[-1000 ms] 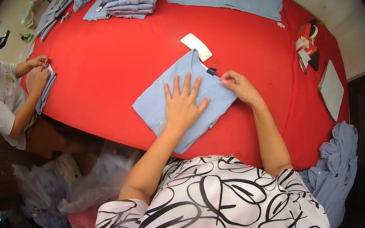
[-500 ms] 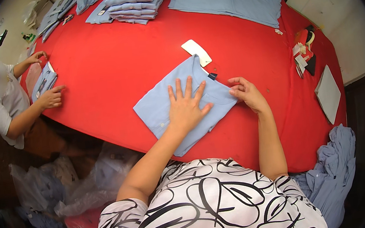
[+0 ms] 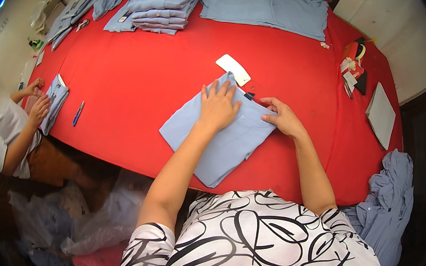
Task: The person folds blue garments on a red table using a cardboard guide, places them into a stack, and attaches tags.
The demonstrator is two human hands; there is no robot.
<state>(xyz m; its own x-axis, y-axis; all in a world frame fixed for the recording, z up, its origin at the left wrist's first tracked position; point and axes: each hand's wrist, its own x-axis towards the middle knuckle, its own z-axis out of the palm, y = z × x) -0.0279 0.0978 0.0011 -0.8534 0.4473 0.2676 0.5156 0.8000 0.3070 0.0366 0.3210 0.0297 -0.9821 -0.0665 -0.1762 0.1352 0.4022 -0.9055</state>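
A folded light-blue shirt (image 3: pixel 228 147) lies on the red-covered table in front of me, its collar end pointing away. A dark label (image 3: pixel 249 96) shows at its neck opening. My left hand (image 3: pixel 218 106) rests flat on the shirt near the collar, its fingers spread. At the right shoulder edge, my right hand (image 3: pixel 286 118) has its thumb on the cloth and its fingers curled round the edge. Some of those fingertips are hidden. Just beyond the collar lies a white card (image 3: pixel 233 68), its near end touching the shirt.
Stacked blue shirts (image 3: pixel 160 15) and a spread blue garment (image 3: pixel 268 14) lie at the far side. A co-worker (image 3: pixel 0 136) handles another folded shirt (image 3: pixel 55 106) near a blue pen (image 3: pixel 78 113). A white sheet (image 3: pixel 381 116) lies right; crumpled blue clothes (image 3: pixel 386 200) hang below.
My left hand has slid up toward the collar. My right hand now reaches slightly further over the shirt's edge. The co-worker's hand has drawn back, and a pen shows on the table there.
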